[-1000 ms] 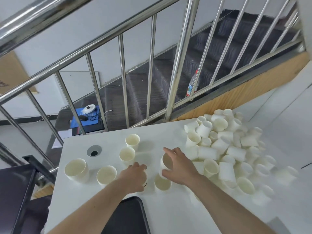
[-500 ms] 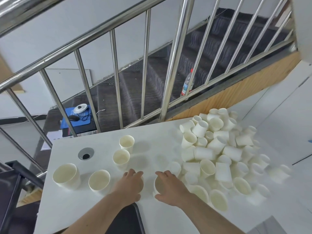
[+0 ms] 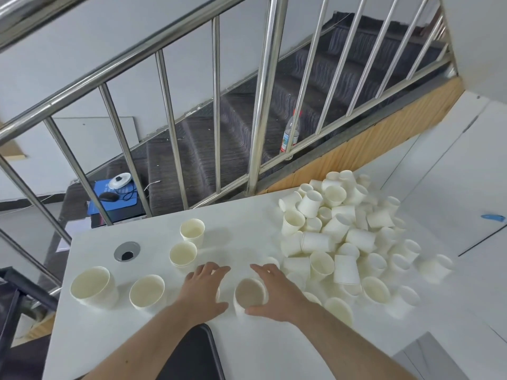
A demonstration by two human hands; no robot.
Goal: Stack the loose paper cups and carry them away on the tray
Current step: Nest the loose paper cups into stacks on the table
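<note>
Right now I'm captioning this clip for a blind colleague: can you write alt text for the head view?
A person's right hand grips an upright paper cup on a white table, while the left hand covers another cup beside it. Four upright cup stacks stand to the left; a heap of loose cups lies to the right, below a steel stair railing.

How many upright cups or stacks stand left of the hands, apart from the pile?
4: one at the far left, one beside it toward the left hand, one farther back, one behind that. The left hand may hide another.
</note>
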